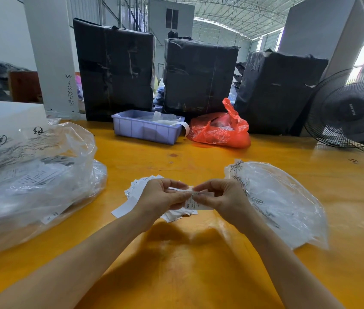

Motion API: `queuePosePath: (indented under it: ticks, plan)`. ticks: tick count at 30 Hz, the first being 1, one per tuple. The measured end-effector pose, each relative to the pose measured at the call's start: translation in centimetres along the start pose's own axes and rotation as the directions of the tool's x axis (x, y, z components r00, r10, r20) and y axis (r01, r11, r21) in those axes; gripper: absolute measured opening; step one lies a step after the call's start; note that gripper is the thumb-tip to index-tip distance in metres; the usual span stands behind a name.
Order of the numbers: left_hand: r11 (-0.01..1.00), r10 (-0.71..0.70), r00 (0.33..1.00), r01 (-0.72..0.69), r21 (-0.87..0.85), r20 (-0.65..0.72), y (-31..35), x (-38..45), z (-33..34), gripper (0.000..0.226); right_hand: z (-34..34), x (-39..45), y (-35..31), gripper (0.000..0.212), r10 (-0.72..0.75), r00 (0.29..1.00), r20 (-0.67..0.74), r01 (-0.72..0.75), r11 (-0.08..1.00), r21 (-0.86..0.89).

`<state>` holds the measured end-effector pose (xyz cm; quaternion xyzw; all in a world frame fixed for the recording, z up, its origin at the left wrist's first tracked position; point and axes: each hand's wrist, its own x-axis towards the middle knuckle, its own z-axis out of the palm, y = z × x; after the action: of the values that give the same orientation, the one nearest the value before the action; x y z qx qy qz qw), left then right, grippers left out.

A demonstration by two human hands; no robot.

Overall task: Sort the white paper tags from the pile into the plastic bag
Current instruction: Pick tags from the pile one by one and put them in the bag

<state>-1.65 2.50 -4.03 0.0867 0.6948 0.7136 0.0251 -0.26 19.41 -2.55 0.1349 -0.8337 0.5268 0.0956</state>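
2 hands point(191, 195) together above the pile point(136, 192) — fingertips pinching 1 tag point(190, 202)

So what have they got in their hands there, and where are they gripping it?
A white paper tag, lifted above the pile. The left hand and right hand both pinch it with their fingertips near its upper middle; its printed lower end hangs free.

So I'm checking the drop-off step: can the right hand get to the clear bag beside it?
Probably yes. The clear bag lies just right of the right hand with nothing between them, though that hand is pinching a tag.
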Motion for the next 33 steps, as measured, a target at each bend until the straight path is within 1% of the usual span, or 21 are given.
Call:
queuePosePath:
  ticks: [2,4,6,8,11,13,15,17,20,22,24,26,28,31,33]
  plan:
    - [1.0,-0.003,0.999,0.003,-0.009,0.039,0.0,-0.4,0.3,0.026,0.2,-0.1,0.0,0.028,0.006,1.0,0.015,-0.006,1.0,0.02]
    - [0.999,-0.014,0.998,0.017,-0.043,0.065,0.0,-0.7,0.7,0.024,0.3,-0.1,0.0,0.035,-0.002,0.999,-0.035,0.003,1.0,0.027]
    - [0.997,-0.024,0.999,0.026,-0.073,0.034,0.1,-0.6,0.9,0.014,0.1,0.1,0.1,0.031,0.001,0.993,-0.122,0.004,0.999,0.038]
    - [0.994,-0.038,0.999,0.035,-0.107,-0.027,0.1,-0.5,0.8,0.015,0.0,0.2,0.2,0.023,-0.007,0.986,-0.165,0.009,1.0,0.015]
    - [0.989,-0.074,0.993,0.061,-0.136,-0.088,-0.2,-0.4,0.7,0.026,0.7,0.0,0.0,0.015,-0.043,0.992,-0.119,0.04,0.999,-0.031]
    - [0.984,-0.099,0.99,0.082,-0.158,-0.104,-0.2,-0.5,0.8,0.021,1.3,-0.3,-0.1,0.012,-0.088,0.991,-0.101,0.079,0.993,-0.086]
    - [0.965,-0.143,0.981,0.108,-0.239,-0.133,-0.2,-0.4,0.9,0.011,1.7,-0.4,-0.2,0.013,-0.114,0.988,-0.103,0.101,0.987,-0.127]
    - [0.929,-0.195,0.966,0.128,-0.348,-0.167,0.0,-0.5,1.0,0.007,1.8,-0.4,-0.2,0.017,-0.097,0.991,-0.09,0.085,0.987,-0.133]
    - [0.898,-0.241,0.958,0.16,-0.41,-0.153,0.6,-0.7,1.1,0.009,2.1,-0.7,-0.4,0.019,-0.068,0.996,-0.055,0.062,0.992,-0.11]
    - [0.884,-0.239,0.965,0.171,-0.434,-0.108,0.9,-0.8,1.3,0.018,2.3,-0.8,-0.5,0.023,-0.03,0.998,-0.047,0.028,0.998,-0.053]
    - [0.881,-0.233,0.97,0.18,-0.438,-0.07,1.0,-0.8,1.2,0.024,2.2,-0.6,-0.6,0.025,0.071,0.996,-0.055,-0.065,0.992,0.105]
    - [0.897,-0.232,0.972,0.2,-0.394,-0.035,1.0,-0.7,1.0,0.026,1.7,-0.3,-0.4,0.026,0.199,0.979,-0.038,-0.178,0.934,0.311]
    - [0.922,-0.238,0.971,0.222,-0.317,-0.01,1.2,-0.5,0.7,0.03,1.3,-0.1,-0.4,0.025,0.277,0.961,-0.015,-0.242,0.864,0.44]
    - [0.944,-0.256,0.967,0.253,-0.21,0.015,1.5,-0.2,0.1,0.039,0.9,0.1,-0.2,0.016,0.304,0.952,-0.04,-0.24,0.819,0.522]
    - [0.971,-0.221,0.974,0.224,-0.084,0.048,1.3,-0.1,-0.2,0.03,0.8,0.0,-0.2,0.014,0.299,0.952,-0.06,-0.224,0.819,0.529]
